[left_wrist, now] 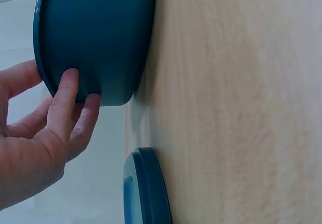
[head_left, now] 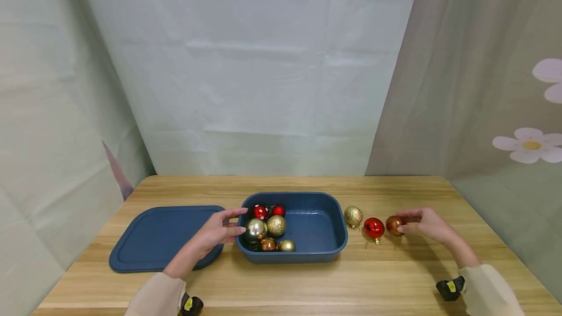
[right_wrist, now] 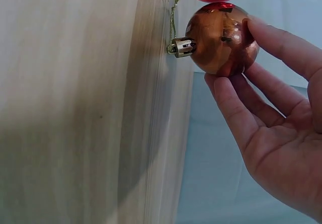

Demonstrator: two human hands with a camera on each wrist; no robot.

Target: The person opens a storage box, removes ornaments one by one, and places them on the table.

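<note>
Copper bauble (head_left: pixel 393 225) sits on the table (head_left: pixel 395 277) at about 3 o'clock from the bin (head_left: pixel 327 252), last in a row of three loose ones: gold bauble (head_left: pixel 353 216) nearest the bin, red bauble (head_left: pixel 374 227) between. My right hand (head_left: pixel 428 224) has it pinched between thumb and fingertips; from the right wrist view the fingers (right_wrist: pixel 236 108) curl under the ball and the thumb presses on the far side, with the silver cap (right_wrist: pixel 182 47) pointing at the wood. My left hand (head_left: pixel 218 230) is on the bin's 9 o'clock wall, thumb over the rim and fingers (left_wrist: pixel 65 103) lying straight against the outside, steadying rather than clamping. The lid (head_left: pixel 162 238) lies flat just beyond that hand, further toward 9 o'clock.

As I judge it, the main risk is the grip itself: the ball is glossy and round, held only at the tips, so a light squeeze could let it squirt out and roll off the table's 3 o'clock edge. The red bauble sits almost against the copper one, so a careless lift could knock it rolling too. The bin's left end is already crowded with baubles (head_left: pixel 269 228); dropping from height there could bounce or crack one. The left hand's flat touch would not stop the bin sliding if bumped.
</note>
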